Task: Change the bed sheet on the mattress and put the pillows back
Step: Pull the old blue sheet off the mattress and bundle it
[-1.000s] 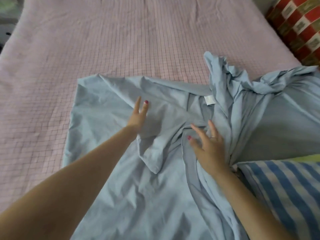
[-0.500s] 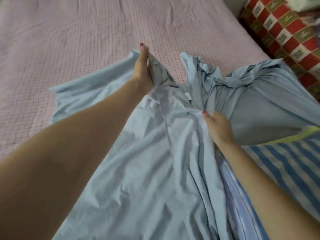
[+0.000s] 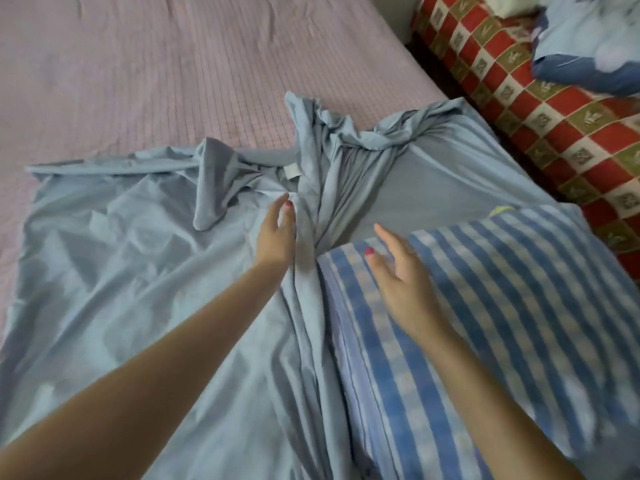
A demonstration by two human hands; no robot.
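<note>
Both hands, left (image 3: 275, 233) and right (image 3: 398, 271), now released and open-fingered over the sheet (image 3: 131, 258), half-spread and bunched mid-mattress (image 3: 138, 71); spreading remains, striped pillow (image 3: 485, 289) alongside

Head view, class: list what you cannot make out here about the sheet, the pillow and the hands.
- Light blue sheet: near edge cut off by the frame bottom; right part hidden under the striped pillow.
- White tag: too small to read.
- Right hand: motion-blurred; contact with the pillow unclear.
- Left hand: palm hidden, facing the sheet.
</note>
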